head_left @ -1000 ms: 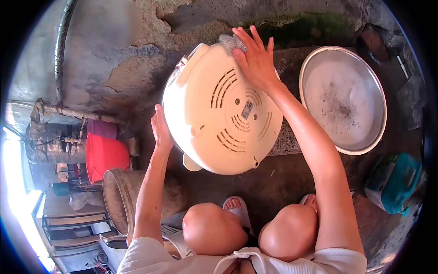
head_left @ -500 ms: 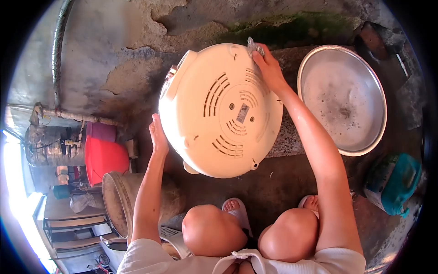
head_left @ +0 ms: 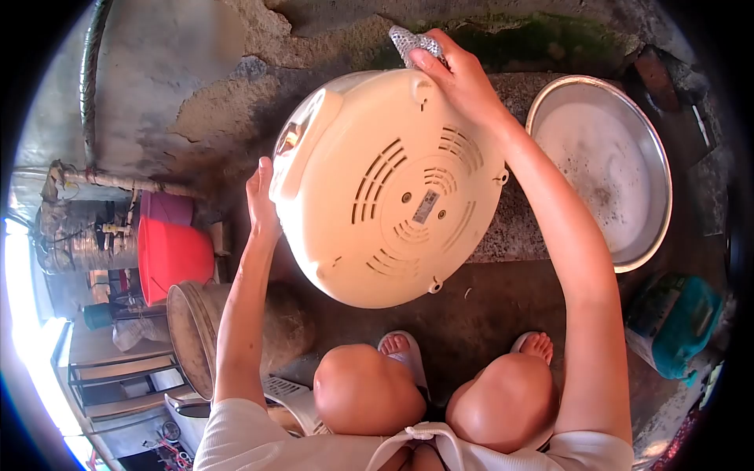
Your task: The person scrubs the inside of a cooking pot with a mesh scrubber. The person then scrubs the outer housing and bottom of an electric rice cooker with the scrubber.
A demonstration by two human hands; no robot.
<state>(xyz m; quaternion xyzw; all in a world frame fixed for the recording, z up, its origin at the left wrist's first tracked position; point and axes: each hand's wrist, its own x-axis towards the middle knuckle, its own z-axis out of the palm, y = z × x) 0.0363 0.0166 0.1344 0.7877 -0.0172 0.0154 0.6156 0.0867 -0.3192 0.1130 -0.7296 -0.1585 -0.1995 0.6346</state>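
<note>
A cream electric cooker (head_left: 338, 228) is tilted on its side in front of me, its underside with vent slots, small feet and a label turned my way. My left hand (head_left: 264, 202) grips the cooker at its left edge; the thumb shows and the other fingers are mostly hidden behind it. At the upper rim, my right hand (head_left: 467, 82) is closed around a silvery mesh scouring pad (head_left: 410, 44). The pad bunches out past the thumb and forefinger, by the cooker's top edge.
To the right stands a metal basin (head_left: 666, 212) of cloudy, sudsy water, with a teal jug (head_left: 683, 326) below it. A red bucket (head_left: 177, 255) and a large brownish bucket (head_left: 192, 337) are at left. A peeling wall (head_left: 228, 110) rises behind the cooker.
My right hand with the scouring pad has moved up and left over the cooker's upper edge. The cooker has turned slightly, showing more of its left-side panel.
</note>
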